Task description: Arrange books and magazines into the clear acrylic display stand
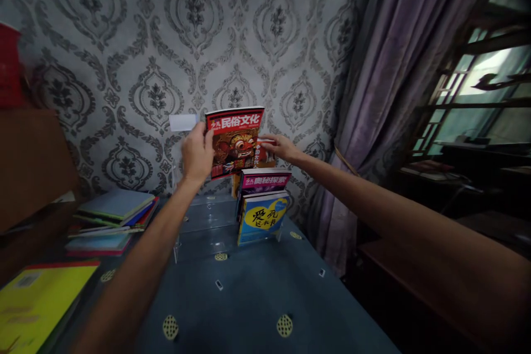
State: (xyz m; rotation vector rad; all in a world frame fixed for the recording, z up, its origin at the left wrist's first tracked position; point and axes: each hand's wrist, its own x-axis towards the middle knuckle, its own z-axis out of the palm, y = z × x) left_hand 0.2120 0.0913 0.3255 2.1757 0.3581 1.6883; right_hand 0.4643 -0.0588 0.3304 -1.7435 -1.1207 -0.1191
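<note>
Yellow-covered book lies closest, low beside the left forearm. Farther out, the left hand is closed on the left edge of a red-topped magazine with a mask on its cover — upright, long axis vertical, cover facing the camera, just right of that hand. The right hand touches a red booklet behind it with loosely extended fingers; whether it grips is unclear. Below them stand a magenta-topped magazine and a blue-and-yellow magazine in a clear acrylic tiered rack.

Red-topped magazine, blue-and-yellow book, grey damask wallpaper, purple curtain, blue dotted tablecloth.
</note>
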